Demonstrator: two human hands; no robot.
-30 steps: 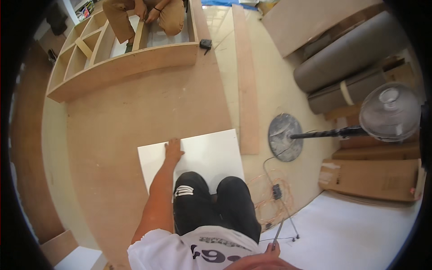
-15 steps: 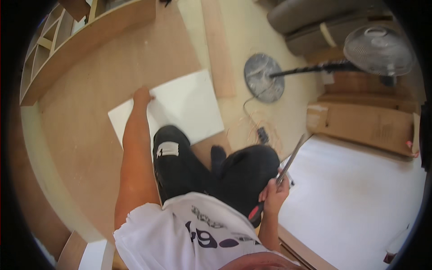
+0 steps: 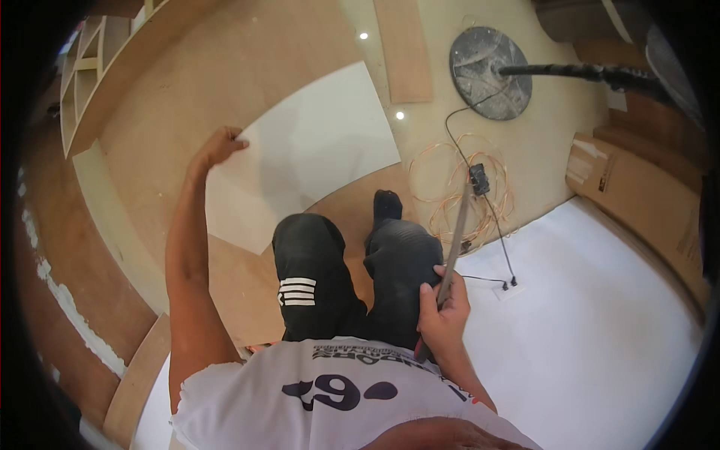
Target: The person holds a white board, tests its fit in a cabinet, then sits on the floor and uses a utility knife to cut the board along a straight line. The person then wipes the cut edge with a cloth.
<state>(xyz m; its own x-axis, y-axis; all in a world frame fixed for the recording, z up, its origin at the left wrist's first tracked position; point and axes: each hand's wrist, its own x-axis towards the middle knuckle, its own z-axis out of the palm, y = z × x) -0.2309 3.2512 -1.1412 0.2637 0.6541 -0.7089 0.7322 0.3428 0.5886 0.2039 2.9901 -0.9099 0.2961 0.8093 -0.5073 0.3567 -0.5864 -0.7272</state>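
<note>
A white rectangular panel [image 3: 330,127] lies in front of my knees, over the brown wooden sheet [image 3: 172,97]. My left hand [image 3: 220,148] is closed on the panel's far left edge, thumb and fingers pinching it. By my right knee, my right hand [image 3: 444,315] grips a long, flat metal file [image 3: 459,232], whose blade points away from me. Its red and dark handle end shows below the hand, near my shirt. The file is apart from the panel.
Orange wires [image 3: 427,176] and a black socket block [image 3: 478,180] lie right of my foot. Beyond stands a round fan base [image 3: 491,73]. A white sheet [image 3: 570,300] and cardboard box [image 3: 637,210] are at right, a wooden shelf frame [image 3: 105,67] at far left, a narrow board [image 3: 403,52] ahead.
My left arm has swung outward to the left, still at the panel's far edge. The file has turned more upright in my right hand. My view has shifted, so the fan stands higher.
</note>
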